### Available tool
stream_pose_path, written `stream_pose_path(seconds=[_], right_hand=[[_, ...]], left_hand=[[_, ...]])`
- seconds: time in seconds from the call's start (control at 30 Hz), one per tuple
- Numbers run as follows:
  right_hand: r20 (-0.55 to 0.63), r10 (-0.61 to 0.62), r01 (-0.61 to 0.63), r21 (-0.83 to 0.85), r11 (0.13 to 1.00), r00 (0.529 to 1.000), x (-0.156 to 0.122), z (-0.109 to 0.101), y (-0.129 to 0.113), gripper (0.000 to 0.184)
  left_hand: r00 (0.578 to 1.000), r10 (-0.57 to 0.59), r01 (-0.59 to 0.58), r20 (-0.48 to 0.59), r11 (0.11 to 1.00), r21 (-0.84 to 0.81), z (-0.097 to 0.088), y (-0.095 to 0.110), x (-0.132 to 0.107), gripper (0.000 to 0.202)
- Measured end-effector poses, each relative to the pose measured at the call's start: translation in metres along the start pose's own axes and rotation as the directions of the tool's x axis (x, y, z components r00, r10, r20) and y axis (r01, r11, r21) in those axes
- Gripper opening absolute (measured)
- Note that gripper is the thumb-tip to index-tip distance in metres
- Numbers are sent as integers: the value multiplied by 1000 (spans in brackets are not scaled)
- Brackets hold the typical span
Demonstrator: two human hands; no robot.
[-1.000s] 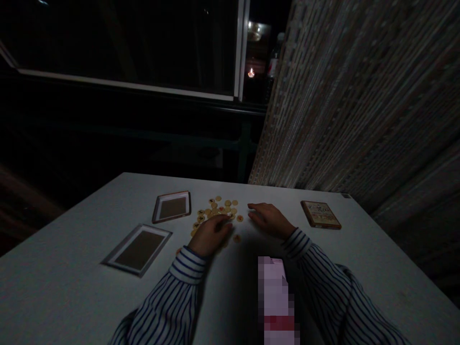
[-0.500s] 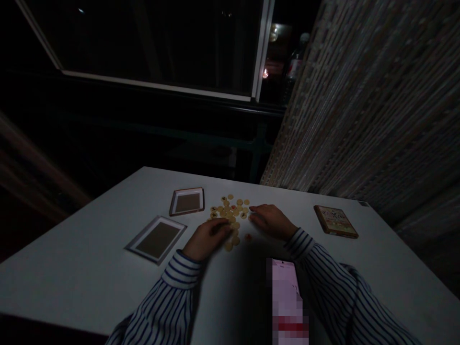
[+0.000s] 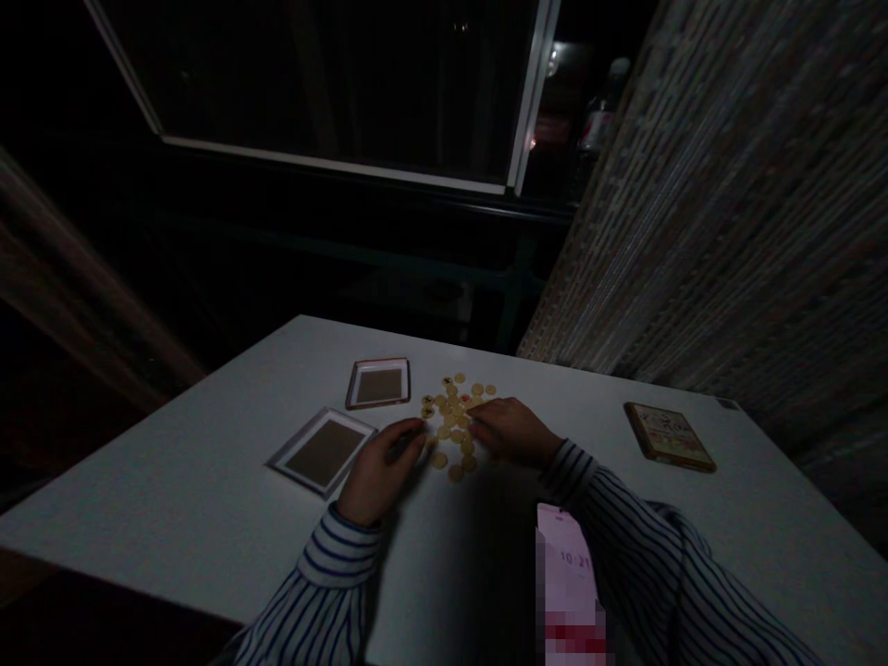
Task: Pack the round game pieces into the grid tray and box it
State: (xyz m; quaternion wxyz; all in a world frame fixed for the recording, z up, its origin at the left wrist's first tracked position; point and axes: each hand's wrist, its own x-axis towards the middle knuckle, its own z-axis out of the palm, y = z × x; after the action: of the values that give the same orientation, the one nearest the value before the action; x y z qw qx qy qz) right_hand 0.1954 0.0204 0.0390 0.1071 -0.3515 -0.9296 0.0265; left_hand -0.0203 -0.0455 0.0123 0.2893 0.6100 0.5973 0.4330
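Observation:
Several round, pale xiangqi pieces (image 3: 444,432) lie in a loose cluster on the white table (image 3: 444,573). Most show blank faces; a few bear dark marks and one a red mark. My left hand (image 3: 380,470) rests at the cluster's left edge, thumb and forefinger bent with a gap between them, and I see nothing held there. Over the right side of the pieces, my right hand (image 3: 519,435) has its fingers curled down and drawn together. Its fingertips touch the pieces, but what lies under them is hidden.
Two shallow box parts, an open tray (image 3: 351,416) and a smaller one (image 3: 353,396), lie at left. A flat printed box (image 3: 672,437) sits at right. A lit phone (image 3: 565,564) lies by my right forearm. A string curtain (image 3: 624,231) hangs beyond the table's right side.
My right hand has moved left over the pieces, and the red-marked piece near it no longer shows. My left hand has drawn back left, uncovering pieces. The view has shifted slightly.

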Motion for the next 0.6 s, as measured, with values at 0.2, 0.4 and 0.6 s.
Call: stream_pose_path(seconds=[0.2,0.4,0.6], right_hand=[[15,-62,62,-13,998,998,15,3,-16,33],[40,-83,83,2,997,996,29,6,-29,32],[46,-90,89,28,996,995,40,12,-35,31]], left_hand=[[998,-52,55,-44,995,78,-18,-6,-7,47],[992,-91,101,-93,989,105,-36,-19,-13,46],[971,-142,148,-192,989,22,-55,-21,-20,46]])
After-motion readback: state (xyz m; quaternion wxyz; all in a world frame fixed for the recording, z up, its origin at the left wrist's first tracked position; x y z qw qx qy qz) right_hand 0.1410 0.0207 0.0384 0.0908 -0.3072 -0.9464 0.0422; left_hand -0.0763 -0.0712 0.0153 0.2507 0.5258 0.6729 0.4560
